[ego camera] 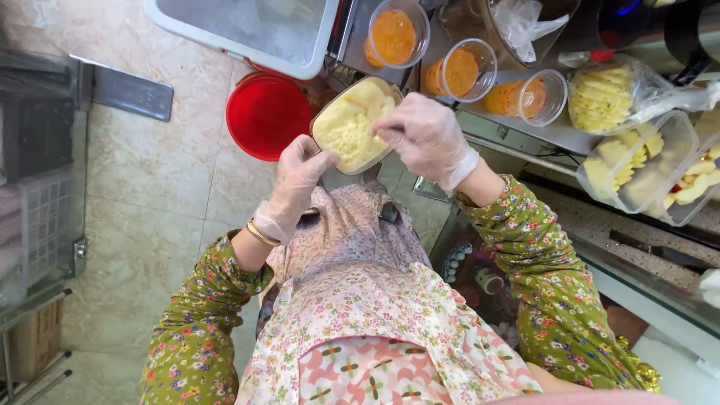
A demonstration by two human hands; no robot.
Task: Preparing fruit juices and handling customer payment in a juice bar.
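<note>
Clear-gloved left hand (298, 176) grips the near edge of a clear plastic tub (352, 124), fingers curled under its rim. Tub held above the floor in front of the body, filled with pale yellow cut fruit. Gloved right hand (424, 135) over the tub's right side, fingertips bunched and pressed down on the fruit. Just beyond, left: red bucket (264, 114) on the tiled floor. Farther, on the counter: three clear cups (459, 71) of orange contents; bagged yellow fruit pieces (604, 96) to their right.

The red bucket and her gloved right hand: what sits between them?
In the head view, the clear tub of yellow fruit lies between the red bucket and the right hand, held by the left hand.
</note>
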